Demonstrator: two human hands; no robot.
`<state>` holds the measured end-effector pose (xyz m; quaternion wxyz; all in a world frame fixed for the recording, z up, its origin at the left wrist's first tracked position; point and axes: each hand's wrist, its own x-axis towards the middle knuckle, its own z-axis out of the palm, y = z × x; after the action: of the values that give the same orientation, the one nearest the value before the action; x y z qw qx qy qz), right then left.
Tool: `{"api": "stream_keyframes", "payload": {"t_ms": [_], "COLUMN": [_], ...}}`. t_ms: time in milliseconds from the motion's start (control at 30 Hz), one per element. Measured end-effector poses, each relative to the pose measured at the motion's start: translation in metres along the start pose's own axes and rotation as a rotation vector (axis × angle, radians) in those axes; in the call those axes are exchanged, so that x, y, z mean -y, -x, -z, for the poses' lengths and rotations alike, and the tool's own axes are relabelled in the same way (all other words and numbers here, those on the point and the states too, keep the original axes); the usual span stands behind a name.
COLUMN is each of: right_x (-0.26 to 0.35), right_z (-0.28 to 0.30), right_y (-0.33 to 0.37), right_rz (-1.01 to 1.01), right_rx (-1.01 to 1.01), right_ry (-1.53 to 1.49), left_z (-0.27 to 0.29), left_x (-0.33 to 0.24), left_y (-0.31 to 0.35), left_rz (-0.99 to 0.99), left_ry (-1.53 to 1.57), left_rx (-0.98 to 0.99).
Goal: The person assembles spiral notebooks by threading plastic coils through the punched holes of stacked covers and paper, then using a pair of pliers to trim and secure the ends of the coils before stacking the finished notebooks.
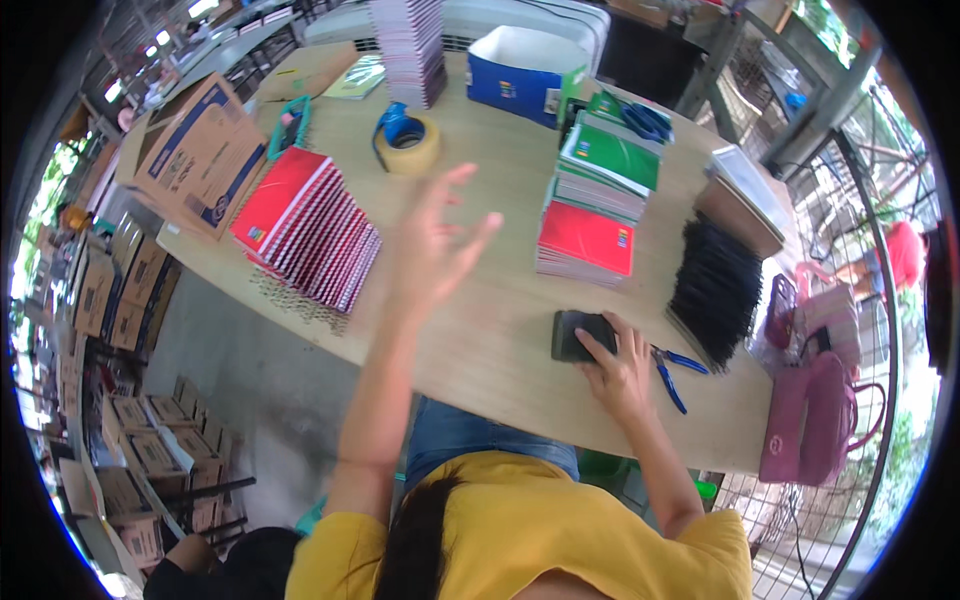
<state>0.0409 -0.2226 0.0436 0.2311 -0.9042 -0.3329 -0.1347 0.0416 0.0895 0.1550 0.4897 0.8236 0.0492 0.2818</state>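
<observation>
My left hand [438,245] is raised over the middle of the table, a little blurred, its fingers spread with nothing in them. To its left stands a tall stack of spiral notebooks with red covers [300,215]. My right hand [622,368] grips a small dark grey block [578,337] near the table's front edge; the block's exact kind does not show. Just right of that hand lie blue-handled pliers [678,372]. Beyond the block, red-covered notebooks [585,240] and green-covered notebooks [612,153] are piled in a row.
A roll of tape [415,152] lies beyond my left hand. Farther back are a stack of notebooks [408,50] and a blue box [520,85]. A carton [200,155] stands at left. Black wire spirals [715,290] and a pink bag [805,420] lie at right; scissors [645,122] rest on notebooks.
</observation>
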Motion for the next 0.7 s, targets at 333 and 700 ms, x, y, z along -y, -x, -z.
{"api": "stream_keyframes", "payload": {"t_ms": [333,700], "right_x": [-0.030,0.025], "right_z": [0.048,0.095], "right_y": [0.005,-0.078], "right_rz": [0.024,-0.142], "right_rx": [0.087,-0.206], "right_ry": [0.161,-0.732], "left_z": [-0.112,-0.077], "left_x": [0.078,-0.077], "left_y": [-0.025,0.033], "left_rz": [0.201,-0.463], "left_ry": [-0.150,0.049], "left_rx": [0.182,0.131]}}
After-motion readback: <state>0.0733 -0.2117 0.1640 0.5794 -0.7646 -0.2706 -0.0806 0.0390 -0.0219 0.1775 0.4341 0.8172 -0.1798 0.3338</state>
